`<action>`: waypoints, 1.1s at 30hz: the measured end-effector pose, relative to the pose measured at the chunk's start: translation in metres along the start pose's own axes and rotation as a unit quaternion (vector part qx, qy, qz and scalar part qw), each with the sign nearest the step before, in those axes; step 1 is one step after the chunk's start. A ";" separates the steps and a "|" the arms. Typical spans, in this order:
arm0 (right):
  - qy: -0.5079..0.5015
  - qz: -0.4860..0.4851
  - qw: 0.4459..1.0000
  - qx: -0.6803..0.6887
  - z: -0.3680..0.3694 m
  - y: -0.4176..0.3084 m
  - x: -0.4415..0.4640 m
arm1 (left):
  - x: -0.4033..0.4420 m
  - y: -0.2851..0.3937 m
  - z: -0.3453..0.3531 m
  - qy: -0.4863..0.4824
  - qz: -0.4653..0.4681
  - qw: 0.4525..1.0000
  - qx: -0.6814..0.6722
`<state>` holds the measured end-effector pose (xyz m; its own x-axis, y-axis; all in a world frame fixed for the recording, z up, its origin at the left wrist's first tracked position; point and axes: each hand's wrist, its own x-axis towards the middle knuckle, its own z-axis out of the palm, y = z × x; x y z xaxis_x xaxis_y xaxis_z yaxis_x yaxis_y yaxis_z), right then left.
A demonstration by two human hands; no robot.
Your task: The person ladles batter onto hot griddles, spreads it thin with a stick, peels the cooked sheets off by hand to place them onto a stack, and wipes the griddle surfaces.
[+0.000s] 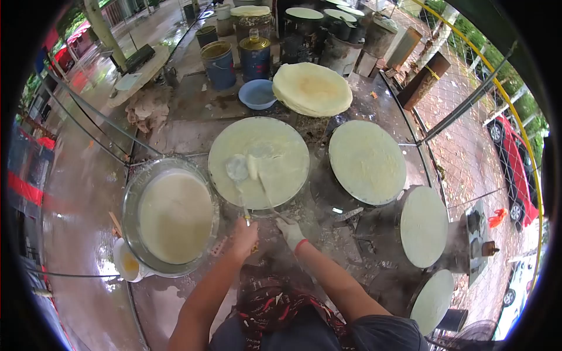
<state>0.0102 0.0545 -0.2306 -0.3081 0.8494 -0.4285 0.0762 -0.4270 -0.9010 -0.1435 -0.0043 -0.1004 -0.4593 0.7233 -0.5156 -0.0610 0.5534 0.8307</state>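
Pale batter covers the round griddle (284, 143) in front of me. My left hand (244, 236), bare, is closed round the handle of a ladle (237, 168), whose round head is over the left part of the griddle. In a white glove with a red cuff, my right hand (291, 232) grips the thin handle of a batter spreader (253, 167). Its pale, narrow blade lies on the batter near the middle, beside the ladle head. On my left stands a large metal bowl (130, 225) holding creamy batter (175, 216).
More batter-coated griddles curve round my right: one (367, 162), another (424, 227) and a lower one (433, 301). Ahead lies a stack of thin pancakes (312, 89), beside a blue basin (257, 95) and blue buckets (218, 65). A wire fence (462, 76) borders the right.
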 end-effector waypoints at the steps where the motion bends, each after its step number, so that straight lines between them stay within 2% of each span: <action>1: 0.005 0.019 0.999 0.029 0.009 -0.020 -0.009 | -0.005 0.019 -0.005 -0.011 -0.002 1.000 -0.029; 2: 0.010 0.037 0.998 0.058 0.014 -0.044 -0.017 | -0.012 0.032 -0.013 -0.021 -0.005 0.998 -0.058; 3: 0.013 0.054 0.995 0.086 0.019 -0.066 -0.029 | -0.016 0.033 -0.034 -0.097 -0.019 0.983 -0.157; 5: 0.097 -0.006 0.995 0.036 0.018 -0.094 -0.048 | -0.021 0.034 -0.089 -0.240 -0.040 0.906 -0.347; 6: 0.135 -0.041 0.990 0.013 0.015 -0.104 -0.048 | -0.036 0.040 -0.104 -0.245 -0.035 0.907 -0.341; 8: 0.206 0.003 0.966 0.157 0.016 -0.086 -0.027 | -0.057 0.040 -0.123 -0.230 -0.041 0.913 -0.335; 10: 0.185 0.009 0.983 -0.014 0.031 -0.087 -0.022 | -0.067 0.057 -0.122 -0.215 -0.061 0.914 -0.338; 11: 0.129 -0.048 0.981 -0.137 0.032 -0.057 -0.011 | -0.071 0.067 -0.123 -0.220 -0.077 0.912 -0.338; 12: 0.079 -0.103 0.957 -0.260 0.032 -0.031 0.004 | -0.067 0.066 -0.123 -0.240 -0.076 0.901 -0.353; 14: -0.005 -0.139 0.939 -0.314 0.031 -0.052 -0.019 | -0.066 0.056 -0.127 -0.259 -0.088 0.896 -0.349; 16: 0.089 -0.048 0.990 -0.098 0.035 -0.087 -0.054 | -0.072 0.048 -0.126 -0.254 -0.110 0.909 -0.312; 17: 0.133 0.001 0.991 0.015 0.035 -0.095 -0.064 | -0.078 0.045 -0.124 -0.242 -0.085 0.928 -0.271; 18: 0.095 -0.010 0.981 -0.168 0.027 -0.086 -0.062 | -0.087 0.044 -0.120 -0.228 -0.061 0.945 -0.228; 19: 0.056 -0.018 0.937 -0.345 0.016 -0.070 -0.062 | -0.096 0.042 -0.114 -0.215 -0.038 0.958 -0.184; 20: 0.021 -0.023 0.862 -0.506 -0.002 -0.052 -0.071 | -0.109 0.038 -0.101 -0.226 -0.037 0.958 -0.172; 23: 0.053 -0.044 0.960 -0.273 -0.026 -0.058 -0.151 | -0.135 0.033 -0.076 -0.262 -0.031 0.957 -0.124; 25: 0.172 -0.085 0.973 -0.126 -0.054 -0.028 -0.192 | -0.154 0.028 -0.051 -0.322 -0.031 0.945 -0.056; 26: 0.251 -0.102 0.962 -0.048 -0.071 -0.005 -0.219 | -0.163 0.021 -0.036 -0.338 -0.049 0.937 -0.067; 28: 0.387 -0.059 0.919 -0.038 -0.116 0.059 -0.266 | -0.183 0.012 -0.004 -0.395 -0.049 0.917 0.014; 30: 0.458 -0.013 0.883 0.102 -0.138 0.083 -0.351 | -0.228 0.009 0.025 -0.442 -0.049 0.894 0.050; 32: 0.546 0.033 0.829 0.116 -0.152 0.071 -0.460 | -0.258 -0.016 0.060 -0.494 -0.116 0.861 0.043; 33: 0.589 0.067 0.793 0.141 -0.164 0.092 -0.501 | -0.280 -0.026 0.076 -0.507 -0.142 0.848 0.064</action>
<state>0.3272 -0.3598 -0.1093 0.7969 0.4204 -0.4338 -0.2326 -0.4493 -0.8626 0.0535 -0.1900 0.0062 0.5592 0.5002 -0.6611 0.0851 0.7586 0.6460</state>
